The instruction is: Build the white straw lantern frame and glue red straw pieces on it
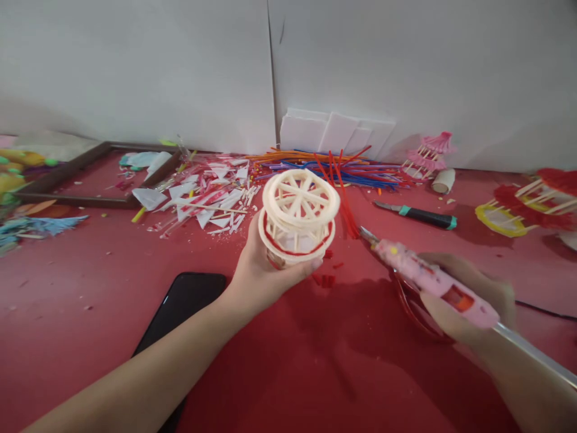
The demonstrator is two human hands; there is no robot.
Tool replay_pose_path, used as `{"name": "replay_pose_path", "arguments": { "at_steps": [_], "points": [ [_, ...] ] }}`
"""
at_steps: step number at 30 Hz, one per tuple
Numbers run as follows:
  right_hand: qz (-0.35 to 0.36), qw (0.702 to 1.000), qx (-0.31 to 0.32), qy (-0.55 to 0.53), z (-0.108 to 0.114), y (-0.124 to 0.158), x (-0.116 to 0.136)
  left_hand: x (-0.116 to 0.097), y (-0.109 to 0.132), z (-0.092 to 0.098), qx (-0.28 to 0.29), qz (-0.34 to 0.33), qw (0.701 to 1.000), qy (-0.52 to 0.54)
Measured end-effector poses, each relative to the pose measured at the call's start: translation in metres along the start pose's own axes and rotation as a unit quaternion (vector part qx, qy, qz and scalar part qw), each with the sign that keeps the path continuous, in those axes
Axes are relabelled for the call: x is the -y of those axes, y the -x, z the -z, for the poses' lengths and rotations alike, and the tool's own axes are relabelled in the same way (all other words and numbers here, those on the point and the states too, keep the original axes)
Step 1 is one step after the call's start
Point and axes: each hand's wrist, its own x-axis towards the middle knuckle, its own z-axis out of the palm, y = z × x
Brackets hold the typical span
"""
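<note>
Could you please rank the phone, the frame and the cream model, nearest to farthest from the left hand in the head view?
From the left hand:
1. Cream model, held in it.
2. Phone, lower left, partly behind the forearm.
3. Frame, farther back, left.

Right hand (489,285) blurred, partly hidden behind pink glue gun (433,279); phone (192,300) partly covered by left forearm (153,370).

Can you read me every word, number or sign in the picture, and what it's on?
None can be read.
Pink glue gun in the right hand: too blurred to tell any lettering.
Black-and-teal knife: any marks are too small.
Cream model in the left hand: no writing shows.
Black phone: no words show on the part in view.
</note>
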Motion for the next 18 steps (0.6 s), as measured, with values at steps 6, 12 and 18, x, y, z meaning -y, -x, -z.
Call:
{"name": "replay_pose_path", "arguments": {
  "at_steps": [6,12,18],
  "points": [
    [-0.011,0.989,0.072,0.131,-0.015,0.009,-0.024,0.0,-0.005,0.003,-0.031,0.0,0.999,0.024],
    [0.056,0.983,0.073,0.159,-0.019,0.006,-0.06,-0.002,-0.001,0.003,0.01,0.012,1.0,0.022],
    [0.099,0.974,0.061,0.194,-0.004,-0.035,-0.105,0.0,-0.005,0.001,0.038,0.03,0.992,0.115]
  ]
}}
